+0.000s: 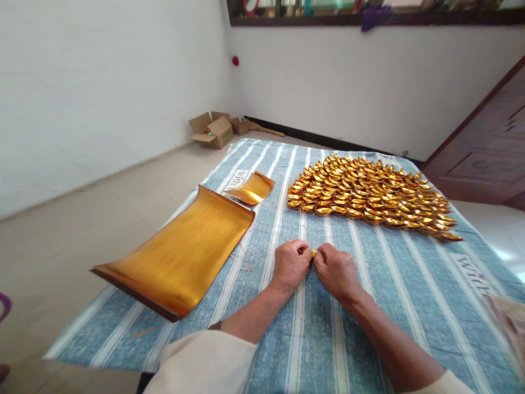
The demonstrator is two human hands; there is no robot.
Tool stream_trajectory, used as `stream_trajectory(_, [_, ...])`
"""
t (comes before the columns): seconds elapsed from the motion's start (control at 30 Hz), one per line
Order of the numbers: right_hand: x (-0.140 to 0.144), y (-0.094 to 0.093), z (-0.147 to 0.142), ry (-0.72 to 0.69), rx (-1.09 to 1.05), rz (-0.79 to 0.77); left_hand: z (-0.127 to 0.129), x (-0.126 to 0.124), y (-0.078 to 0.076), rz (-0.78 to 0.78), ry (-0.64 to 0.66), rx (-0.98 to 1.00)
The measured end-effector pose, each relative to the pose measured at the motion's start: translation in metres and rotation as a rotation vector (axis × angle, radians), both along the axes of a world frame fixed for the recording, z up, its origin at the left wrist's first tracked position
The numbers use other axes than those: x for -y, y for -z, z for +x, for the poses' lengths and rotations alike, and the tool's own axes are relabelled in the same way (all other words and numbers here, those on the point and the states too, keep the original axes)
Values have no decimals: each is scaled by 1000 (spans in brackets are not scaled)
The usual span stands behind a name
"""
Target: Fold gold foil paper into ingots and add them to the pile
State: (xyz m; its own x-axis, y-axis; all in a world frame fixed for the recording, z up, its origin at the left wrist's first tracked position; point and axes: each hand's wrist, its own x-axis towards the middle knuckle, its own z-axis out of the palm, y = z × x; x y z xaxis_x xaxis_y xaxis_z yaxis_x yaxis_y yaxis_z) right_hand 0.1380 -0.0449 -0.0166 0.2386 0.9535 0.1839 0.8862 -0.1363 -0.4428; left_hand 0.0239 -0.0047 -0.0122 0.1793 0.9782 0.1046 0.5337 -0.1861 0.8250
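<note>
Large sheets: a curling stack of gold foil paper (pixel 174 251) lies well to my left on the blue-and-white striped tablecloth (pixel 320 328), one corner jutting past the cloth's edge.
Cardboard box: an open carton (pixel 217 134) sits on the floor beyond the table, flaps spread.
Small sheets: a smaller gold foil stack (pixel 254 189) lies just beyond the big one, its edges bending upward.
Left hand: my left hand (pixel 292 264) is curled tight, thumb and fingers pinching one side of the foil piece.
Foil piece: a little gold foil piece (pixel 314 253) sits between my two fists, mostly hidden by my fingers.
Right hand: my right hand (pixel 336 271) is closed likewise, pinching the other side.
Ingots: rows of folded gold paper ingots (pixel 369 191) crowd together beyond my right hand.
Door: a reddish-brown panelled door (pixel 484 137) stands at far right.
</note>
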Motion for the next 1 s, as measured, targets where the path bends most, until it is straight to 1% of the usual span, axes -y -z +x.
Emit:
stream_trajectory(0.17, [-2,-4,8,-39,-325,9,-1,-2,2,-25,10,37])
stream_trajectory(0.3, [-5,-7,14,5,-536,-48,-3,-3,2,-45,28,68])
stream_trajectory(0.4, [-6,-8,16,18,-631,-80,-5,-3,1,-72,18,112])
stream_trajectory(0.57, [-4,-8,16,-42,-598,-42,-8,-2,-1,-101,14,170])
stream_trajectory(0.7, [-2,-6,14,-77,-529,-14,-7,-3,3,-81,18,189])
stream_trajectory(0.87, [-2,-3,10,-78,-424,9,-4,-5,10,-16,9,116])
stream_trajectory(1.0, [-3,1,9,-61,-371,23,-3,-5,11,11,-2,80])
